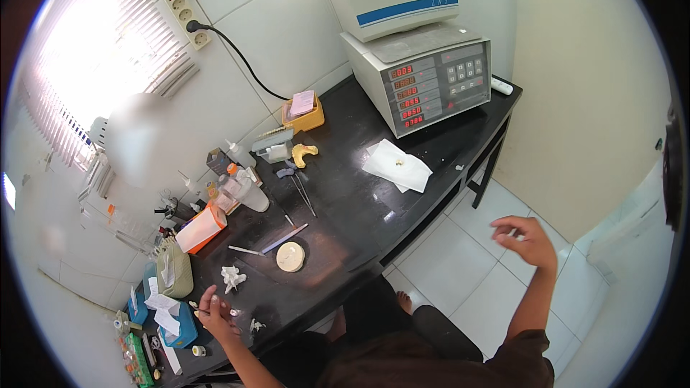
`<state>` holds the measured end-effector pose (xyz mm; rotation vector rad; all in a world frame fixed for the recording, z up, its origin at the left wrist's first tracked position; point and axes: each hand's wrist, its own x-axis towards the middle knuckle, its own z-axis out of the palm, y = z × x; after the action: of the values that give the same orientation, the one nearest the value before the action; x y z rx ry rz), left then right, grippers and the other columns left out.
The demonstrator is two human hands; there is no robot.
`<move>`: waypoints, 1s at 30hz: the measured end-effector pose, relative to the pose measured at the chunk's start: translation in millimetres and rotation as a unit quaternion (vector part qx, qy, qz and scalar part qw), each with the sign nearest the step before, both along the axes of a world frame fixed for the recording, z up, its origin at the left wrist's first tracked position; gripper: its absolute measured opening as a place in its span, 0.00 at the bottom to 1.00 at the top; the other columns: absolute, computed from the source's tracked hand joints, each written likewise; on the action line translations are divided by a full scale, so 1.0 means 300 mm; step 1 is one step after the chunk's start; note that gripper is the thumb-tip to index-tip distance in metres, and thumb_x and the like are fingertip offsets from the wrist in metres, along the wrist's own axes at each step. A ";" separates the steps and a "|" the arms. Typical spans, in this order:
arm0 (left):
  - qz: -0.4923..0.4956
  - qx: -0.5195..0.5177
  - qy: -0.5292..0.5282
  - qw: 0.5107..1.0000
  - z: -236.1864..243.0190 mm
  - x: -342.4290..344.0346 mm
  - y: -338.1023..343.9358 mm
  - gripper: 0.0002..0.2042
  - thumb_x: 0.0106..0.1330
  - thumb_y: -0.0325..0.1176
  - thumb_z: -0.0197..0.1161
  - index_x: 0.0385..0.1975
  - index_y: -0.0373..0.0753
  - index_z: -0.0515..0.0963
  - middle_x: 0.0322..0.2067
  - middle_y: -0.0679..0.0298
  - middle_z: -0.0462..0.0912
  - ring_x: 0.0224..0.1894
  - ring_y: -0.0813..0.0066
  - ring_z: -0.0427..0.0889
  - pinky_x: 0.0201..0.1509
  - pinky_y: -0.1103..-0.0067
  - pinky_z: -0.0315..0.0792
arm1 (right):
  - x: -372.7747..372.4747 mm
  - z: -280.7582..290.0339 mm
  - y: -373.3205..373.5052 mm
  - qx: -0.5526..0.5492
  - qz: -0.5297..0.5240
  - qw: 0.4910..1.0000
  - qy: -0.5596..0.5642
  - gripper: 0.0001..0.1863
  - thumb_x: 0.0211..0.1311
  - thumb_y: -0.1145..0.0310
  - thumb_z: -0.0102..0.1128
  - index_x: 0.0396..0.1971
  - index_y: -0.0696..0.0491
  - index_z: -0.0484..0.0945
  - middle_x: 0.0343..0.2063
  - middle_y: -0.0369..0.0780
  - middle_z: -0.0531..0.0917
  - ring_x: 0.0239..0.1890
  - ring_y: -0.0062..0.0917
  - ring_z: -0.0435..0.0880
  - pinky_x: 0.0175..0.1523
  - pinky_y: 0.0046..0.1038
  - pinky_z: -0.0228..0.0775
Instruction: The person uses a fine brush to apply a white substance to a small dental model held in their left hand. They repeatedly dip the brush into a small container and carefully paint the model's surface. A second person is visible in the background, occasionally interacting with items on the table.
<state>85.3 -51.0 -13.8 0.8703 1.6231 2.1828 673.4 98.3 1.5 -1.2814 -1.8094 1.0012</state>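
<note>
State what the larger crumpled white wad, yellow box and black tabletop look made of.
Larger wad: probably tissue, matte, with ragged folds. Yellow box: likely plastic, smooth-walled, evenly coloured. Black tabletop: glossy, with bright reflections; paint, laminate or stone, unclear.

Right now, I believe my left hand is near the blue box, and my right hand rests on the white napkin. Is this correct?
Your right hand is not on the white napkin: the head view shows it off the table, above the tiled floor. Your left hand is near the blue box.
</note>
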 end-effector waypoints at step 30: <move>-0.244 0.068 -0.064 0.965 -0.023 0.236 -0.227 0.11 0.66 0.23 0.52 0.44 0.31 0.79 0.31 0.69 0.72 0.24 0.89 0.68 0.23 0.89 0.60 | -1.326 -0.124 -0.518 0.080 0.383 0.919 0.046 0.32 0.39 0.64 0.77 0.46 0.59 0.74 0.36 0.41 0.81 0.35 0.27 0.84 0.42 0.26 0.76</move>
<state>156.0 -119.2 -20.6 1.0158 1.0651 1.9620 275.6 -57.0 -35.8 -0.3856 -2.3096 1.2435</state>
